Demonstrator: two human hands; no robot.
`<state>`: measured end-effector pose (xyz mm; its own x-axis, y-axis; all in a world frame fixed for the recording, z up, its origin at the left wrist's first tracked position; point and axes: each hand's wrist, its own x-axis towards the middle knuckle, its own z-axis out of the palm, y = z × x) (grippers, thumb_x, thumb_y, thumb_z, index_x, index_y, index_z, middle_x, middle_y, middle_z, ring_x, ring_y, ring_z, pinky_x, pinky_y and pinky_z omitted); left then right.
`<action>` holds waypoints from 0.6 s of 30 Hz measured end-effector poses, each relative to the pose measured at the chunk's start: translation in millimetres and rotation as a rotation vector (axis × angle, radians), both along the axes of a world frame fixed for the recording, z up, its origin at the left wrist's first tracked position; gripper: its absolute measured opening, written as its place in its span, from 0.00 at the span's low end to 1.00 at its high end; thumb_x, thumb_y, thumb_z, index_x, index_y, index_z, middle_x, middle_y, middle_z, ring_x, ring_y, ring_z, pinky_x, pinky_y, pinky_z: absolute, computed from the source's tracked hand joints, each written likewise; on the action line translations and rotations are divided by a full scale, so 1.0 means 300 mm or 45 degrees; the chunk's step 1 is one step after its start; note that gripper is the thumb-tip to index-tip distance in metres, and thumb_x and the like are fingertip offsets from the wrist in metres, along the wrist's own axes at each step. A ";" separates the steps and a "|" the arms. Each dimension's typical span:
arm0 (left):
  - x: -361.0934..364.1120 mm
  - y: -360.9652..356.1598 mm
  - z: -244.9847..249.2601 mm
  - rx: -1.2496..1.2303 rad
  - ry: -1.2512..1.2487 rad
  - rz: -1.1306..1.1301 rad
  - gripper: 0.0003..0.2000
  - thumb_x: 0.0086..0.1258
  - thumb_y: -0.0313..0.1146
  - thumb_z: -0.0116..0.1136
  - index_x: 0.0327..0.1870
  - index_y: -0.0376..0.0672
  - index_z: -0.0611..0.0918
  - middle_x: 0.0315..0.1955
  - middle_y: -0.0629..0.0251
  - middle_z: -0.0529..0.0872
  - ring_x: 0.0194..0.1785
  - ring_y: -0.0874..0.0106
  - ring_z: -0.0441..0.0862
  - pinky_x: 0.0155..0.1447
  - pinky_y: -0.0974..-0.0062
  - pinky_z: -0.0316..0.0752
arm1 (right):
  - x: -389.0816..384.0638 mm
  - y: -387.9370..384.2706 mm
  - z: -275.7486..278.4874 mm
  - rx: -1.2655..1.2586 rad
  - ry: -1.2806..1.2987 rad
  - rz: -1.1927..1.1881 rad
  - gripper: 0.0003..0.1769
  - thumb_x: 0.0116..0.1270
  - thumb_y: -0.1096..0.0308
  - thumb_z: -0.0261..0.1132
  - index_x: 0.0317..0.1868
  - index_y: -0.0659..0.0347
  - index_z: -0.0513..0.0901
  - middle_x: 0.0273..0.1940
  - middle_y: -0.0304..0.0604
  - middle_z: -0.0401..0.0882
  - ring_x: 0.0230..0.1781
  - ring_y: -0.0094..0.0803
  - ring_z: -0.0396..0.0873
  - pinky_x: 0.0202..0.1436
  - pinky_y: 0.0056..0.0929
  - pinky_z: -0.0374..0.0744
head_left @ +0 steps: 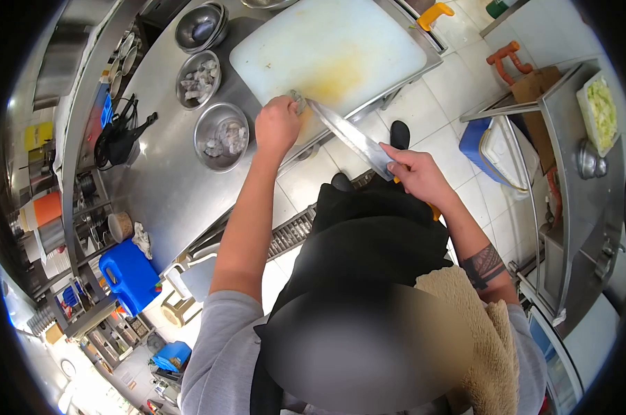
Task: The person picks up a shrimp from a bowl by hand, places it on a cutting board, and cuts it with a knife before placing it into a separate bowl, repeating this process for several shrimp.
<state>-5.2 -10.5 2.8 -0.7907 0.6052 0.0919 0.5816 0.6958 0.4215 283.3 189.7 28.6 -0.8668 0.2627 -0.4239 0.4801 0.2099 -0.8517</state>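
My left hand (pixel 278 126) is closed at the near edge of the white cutting board (pixel 327 34), its fingertips on a small greyish shrimp piece (pixel 298 102). In my right hand (pixel 418 173) is the orange handle of a large knife (pixel 351 138). The blade points up and left, its tip close to the shrimp piece. Left of my left hand stands a steel bowl (pixel 204 153) with shrimp (pixel 228 138) inside. Behind it a smaller steel bowl (pixel 181 91) also holds shrimp pieces (pixel 199 80). Yellowish stains mark the board.
Stacked steel bowls (pixel 195 29) stand at the steel counter's (pixel 154 173) back. Another orange handle (pixel 435 14) lies beyond the board's right corner. A black strapped item (pixel 116 138) and a blue jug (pixel 128 273) are left. A tray of chopped greens (pixel 599 114) sits right.
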 end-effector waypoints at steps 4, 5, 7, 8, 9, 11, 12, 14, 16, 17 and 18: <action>-0.001 -0.010 0.037 0.089 -0.118 0.032 0.07 0.79 0.32 0.68 0.43 0.37 0.88 0.39 0.45 0.93 0.44 0.42 0.90 0.49 0.46 0.84 | -0.015 -0.020 -0.005 0.069 0.102 0.058 0.29 0.82 0.73 0.67 0.81 0.50 0.83 0.35 0.50 0.83 0.35 0.34 0.81 0.47 0.33 0.82; 0.000 -0.012 0.046 0.110 -0.155 0.044 0.07 0.80 0.32 0.68 0.43 0.37 0.87 0.38 0.44 0.93 0.43 0.41 0.90 0.48 0.46 0.83 | -0.018 -0.024 -0.006 0.077 0.125 0.065 0.29 0.82 0.73 0.67 0.80 0.51 0.83 0.36 0.52 0.84 0.35 0.36 0.81 0.48 0.33 0.82; -0.001 -0.017 0.062 0.107 -0.184 0.049 0.08 0.81 0.32 0.68 0.43 0.37 0.87 0.38 0.43 0.92 0.43 0.41 0.90 0.48 0.47 0.83 | -0.025 -0.028 -0.005 0.086 0.149 0.072 0.29 0.81 0.73 0.67 0.80 0.51 0.83 0.37 0.53 0.85 0.34 0.38 0.81 0.48 0.34 0.82; 0.000 -0.020 0.067 0.103 -0.213 0.053 0.08 0.81 0.32 0.68 0.43 0.36 0.86 0.38 0.42 0.92 0.43 0.41 0.90 0.48 0.48 0.83 | -0.028 -0.029 -0.002 0.120 0.173 0.097 0.28 0.81 0.73 0.67 0.80 0.52 0.83 0.38 0.55 0.86 0.35 0.41 0.83 0.48 0.35 0.83; 0.001 -0.025 0.068 0.103 -0.213 0.053 0.08 0.81 0.32 0.68 0.43 0.36 0.86 0.38 0.42 0.92 0.43 0.41 0.90 0.48 0.48 0.83 | -0.030 -0.029 -0.002 0.154 0.196 0.122 0.28 0.81 0.73 0.67 0.79 0.54 0.83 0.39 0.56 0.86 0.36 0.44 0.84 0.49 0.36 0.83; 0.003 -0.032 0.070 0.154 -0.240 0.029 0.08 0.82 0.32 0.67 0.44 0.35 0.86 0.39 0.42 0.93 0.44 0.41 0.91 0.50 0.48 0.84 | -0.031 -0.032 -0.017 0.219 0.252 0.131 0.28 0.80 0.73 0.66 0.78 0.55 0.84 0.40 0.57 0.87 0.37 0.48 0.85 0.50 0.39 0.84; 0.005 -0.035 0.071 0.155 -0.242 0.025 0.08 0.82 0.32 0.67 0.44 0.35 0.86 0.39 0.42 0.93 0.44 0.41 0.91 0.50 0.48 0.84 | -0.031 -0.033 -0.020 0.285 0.308 0.142 0.27 0.80 0.73 0.66 0.78 0.56 0.84 0.41 0.58 0.88 0.39 0.51 0.86 0.50 0.42 0.84; 0.009 -0.039 0.073 0.181 -0.257 0.009 0.08 0.82 0.32 0.66 0.46 0.35 0.86 0.39 0.42 0.93 0.44 0.41 0.91 0.51 0.49 0.84 | -0.027 -0.032 -0.014 0.317 0.283 0.147 0.27 0.80 0.73 0.66 0.77 0.57 0.85 0.41 0.58 0.88 0.41 0.54 0.87 0.51 0.45 0.84; 0.010 -0.034 0.087 0.162 -0.310 0.049 0.08 0.82 0.31 0.66 0.47 0.34 0.86 0.41 0.42 0.93 0.46 0.42 0.91 0.53 0.49 0.84 | -0.022 -0.034 0.004 0.347 0.259 0.156 0.26 0.79 0.73 0.66 0.76 0.57 0.85 0.42 0.58 0.88 0.43 0.56 0.87 0.52 0.47 0.84; 0.010 -0.034 0.092 0.142 -0.360 0.092 0.08 0.82 0.31 0.66 0.48 0.34 0.86 0.43 0.42 0.93 0.48 0.43 0.91 0.55 0.49 0.84 | -0.017 -0.040 0.018 0.346 0.221 0.127 0.26 0.79 0.73 0.66 0.76 0.57 0.85 0.42 0.58 0.88 0.43 0.57 0.87 0.52 0.48 0.85; 0.009 -0.037 0.087 0.142 -0.360 0.092 0.08 0.82 0.31 0.66 0.48 0.34 0.86 0.43 0.42 0.93 0.48 0.43 0.91 0.55 0.49 0.84 | -0.014 -0.044 0.027 0.344 0.182 0.099 0.26 0.79 0.73 0.66 0.76 0.57 0.86 0.42 0.58 0.89 0.43 0.57 0.87 0.52 0.49 0.85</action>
